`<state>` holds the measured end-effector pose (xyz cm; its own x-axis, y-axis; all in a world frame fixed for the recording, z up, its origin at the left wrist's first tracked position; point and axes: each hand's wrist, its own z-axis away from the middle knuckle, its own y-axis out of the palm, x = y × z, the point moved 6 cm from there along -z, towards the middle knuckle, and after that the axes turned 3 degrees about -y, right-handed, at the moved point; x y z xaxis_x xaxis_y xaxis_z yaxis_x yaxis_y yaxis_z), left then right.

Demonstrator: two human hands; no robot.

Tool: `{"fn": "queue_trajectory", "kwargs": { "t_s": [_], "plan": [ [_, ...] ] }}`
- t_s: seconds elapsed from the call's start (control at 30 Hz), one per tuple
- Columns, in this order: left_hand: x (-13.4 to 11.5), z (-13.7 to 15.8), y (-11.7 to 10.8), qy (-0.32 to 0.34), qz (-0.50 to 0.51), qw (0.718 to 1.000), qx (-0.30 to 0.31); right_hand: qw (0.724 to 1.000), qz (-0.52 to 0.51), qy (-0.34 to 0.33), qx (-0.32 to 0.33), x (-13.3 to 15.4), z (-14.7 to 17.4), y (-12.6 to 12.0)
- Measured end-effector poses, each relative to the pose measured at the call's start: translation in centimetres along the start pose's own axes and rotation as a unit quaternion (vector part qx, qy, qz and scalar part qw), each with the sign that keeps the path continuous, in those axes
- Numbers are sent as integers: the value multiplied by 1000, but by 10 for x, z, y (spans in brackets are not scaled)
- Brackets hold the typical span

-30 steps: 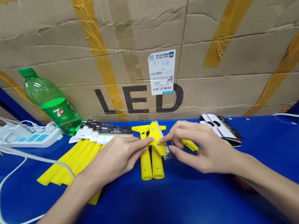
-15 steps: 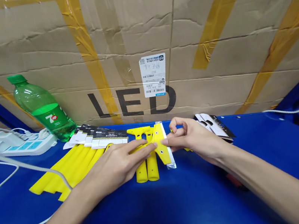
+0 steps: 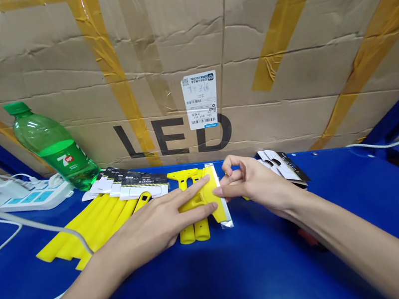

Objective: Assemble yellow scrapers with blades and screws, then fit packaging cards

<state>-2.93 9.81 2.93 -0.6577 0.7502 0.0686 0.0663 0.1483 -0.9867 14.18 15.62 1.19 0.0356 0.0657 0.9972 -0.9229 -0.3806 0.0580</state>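
A yellow scraper with a silver blade along its right edge is held above two other yellow scrapers lying side by side. A clear film shows at the blade's lower end. My left hand is closed about this scraper's handle, with two fingertips pressed on the head. From the right, my right hand has thumb and fingers pinched at the middle of the blade edge; the thumb tip overlaps the head. Several more yellow scrapers with black-and-white header cards lie to the left, partly behind my left arm.
A green soda bottle and a white power strip with a looping cable stand at the back left. Folded cards lie right of my hand. A large cardboard box rises behind the blue surface. A dark red item is partly under my right arm.
My left fingertips have spread apart over the scraper head, covering its two rivets. The right hand stays pinched at the blade edge. The whole view has shifted slightly.
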Motion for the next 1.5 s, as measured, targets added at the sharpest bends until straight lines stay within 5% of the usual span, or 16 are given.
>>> {"fn": "queue_trajectory", "kwargs": {
  "t_s": [0.53,0.93,1.5],
  "plan": [
    [-3,0,1,44,-229,971,-59,995,63,25,68,4,1,-6],
    [-5,1,-4,60,-229,967,-93,988,117,-48,93,7,2,-1],
    [-5,2,-1,74,-235,965,-94,991,83,-46,99,6,2,0]
  ]
}}
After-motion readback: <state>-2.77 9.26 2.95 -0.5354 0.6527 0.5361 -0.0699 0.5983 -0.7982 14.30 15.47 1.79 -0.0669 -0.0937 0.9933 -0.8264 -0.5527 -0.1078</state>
